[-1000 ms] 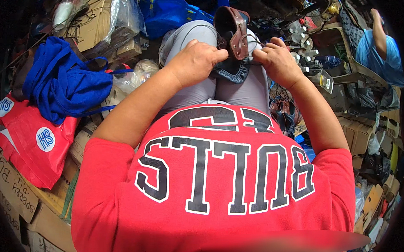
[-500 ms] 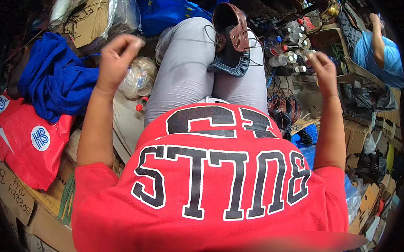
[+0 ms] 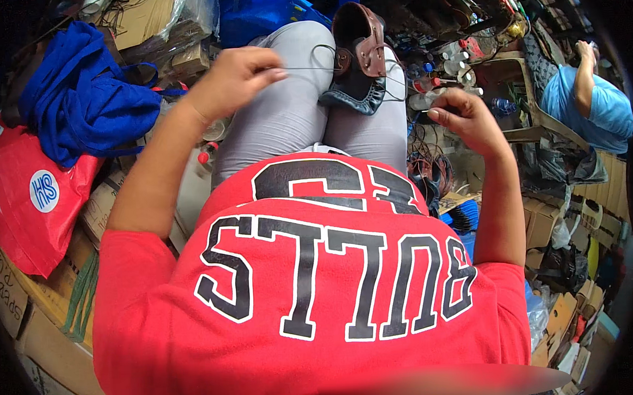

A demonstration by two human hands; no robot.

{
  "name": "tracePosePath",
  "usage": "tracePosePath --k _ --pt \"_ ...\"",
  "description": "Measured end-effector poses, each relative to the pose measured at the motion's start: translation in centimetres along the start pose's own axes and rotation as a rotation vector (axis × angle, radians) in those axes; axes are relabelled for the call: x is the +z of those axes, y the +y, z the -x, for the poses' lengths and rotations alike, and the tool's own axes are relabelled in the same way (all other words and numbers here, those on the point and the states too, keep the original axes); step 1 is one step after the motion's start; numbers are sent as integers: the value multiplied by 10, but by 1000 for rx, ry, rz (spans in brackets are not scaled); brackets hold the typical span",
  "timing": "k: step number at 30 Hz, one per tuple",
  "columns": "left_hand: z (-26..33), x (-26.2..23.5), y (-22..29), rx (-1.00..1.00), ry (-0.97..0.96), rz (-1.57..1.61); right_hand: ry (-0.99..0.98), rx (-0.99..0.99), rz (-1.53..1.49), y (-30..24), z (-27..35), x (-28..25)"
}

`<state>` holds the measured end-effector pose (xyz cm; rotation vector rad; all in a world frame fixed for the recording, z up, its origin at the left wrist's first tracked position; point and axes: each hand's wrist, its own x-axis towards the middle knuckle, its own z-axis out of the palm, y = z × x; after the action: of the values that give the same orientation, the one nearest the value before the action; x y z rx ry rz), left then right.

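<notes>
Beside the brown shoe [image 3: 374, 54], supported by the knees [image 3: 303, 46], the left hand [image 3: 235, 77] clamps dark thread [image 3: 309, 68] between fingers [image 3: 270, 77], perhaps keeping it straight, and the right hand [image 3: 473, 119] pinches something thin [image 3: 426, 111]

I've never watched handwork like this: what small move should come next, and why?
Perhaps draw the left hand slightly outward: the thin dark thread stretches from it to the open brown leather shoe, where some of it loops loosely.
</notes>
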<state>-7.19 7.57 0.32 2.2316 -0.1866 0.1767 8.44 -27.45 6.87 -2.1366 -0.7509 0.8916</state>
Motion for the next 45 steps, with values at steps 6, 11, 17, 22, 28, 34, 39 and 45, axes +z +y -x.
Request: tracePosePath --k 6,11,17,22,28,34,39,45 --pt "67 -98 -107 -438 115 -714 378 176 483 117 66 -72" --pt "82 -107 -132 -649 179 -876 587 471 655 189 148 -121" --pt "2 -46 -70 -342 46 -482 317 403 236 146 79 -58" --pt "-76 51 -6 122 50 31 341 -141 125 32 -26 13" --pt "-116 87 2 -24 -59 224 251 -215 -23 35 -70 25" --pt "-119 83 5 18 -32 215 204 -234 -69 37 -69 28" --pt "-119 80 8 40 -145 60 200 -232 -87 38 -66 32" --pt "-120 88 0 -86 -217 393 207 -211 -160 37 -67 43"
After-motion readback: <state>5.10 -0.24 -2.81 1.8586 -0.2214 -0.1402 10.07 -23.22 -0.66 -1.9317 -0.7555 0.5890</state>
